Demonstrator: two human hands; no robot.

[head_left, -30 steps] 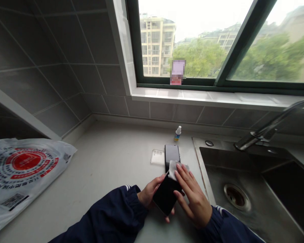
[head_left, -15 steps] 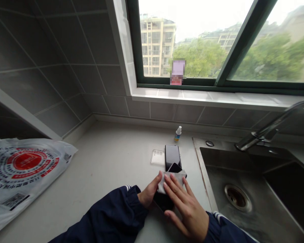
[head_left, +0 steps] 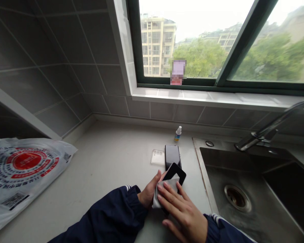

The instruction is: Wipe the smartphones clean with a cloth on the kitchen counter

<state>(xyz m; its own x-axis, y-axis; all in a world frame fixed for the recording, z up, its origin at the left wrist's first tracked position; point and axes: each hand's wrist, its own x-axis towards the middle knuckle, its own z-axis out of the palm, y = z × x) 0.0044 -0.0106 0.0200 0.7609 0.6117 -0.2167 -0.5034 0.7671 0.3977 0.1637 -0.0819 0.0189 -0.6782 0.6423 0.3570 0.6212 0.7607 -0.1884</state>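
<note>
Smartphone (head_left: pixel 171 171), black and slanted, sits in the left hand (head_left: pixel 148 193) above the near part of the pale tabletop (head_left: pixel 111 155). That hand grips it along the left side, with the thumb pointing up beside the edge. The right hand (head_left: pixel 183 209) lies flat over the phone, fingers outstretched, pressing a grey wiping cloth (head_left: pixel 156 199) against its lower part; the upper end shows bare. Both wrists come out of navy sleeves (head_left: pixel 111 212) with white stripes.

Just beyond the hands, a second smartphone (head_left: pixel 172 155) lies face up on the tabletop, its near end partly hidden behind the held one. Close against its left side is a clear phone case (head_left: pixel 157 157) with camera cut-outs. Farther back, a small white-capped spray bottle (head_left: pixel 177 134) stands upright.

To the right, a stainless-steel sink (head_left: pixel 225 145) is set in, with a round drain (head_left: pixel 237 197) and a chrome faucet (head_left: pixel 258 133) at the back. Far left lies a white plastic bag (head_left: pixel 27 175) with red and black print, well apart from the phones.
</note>
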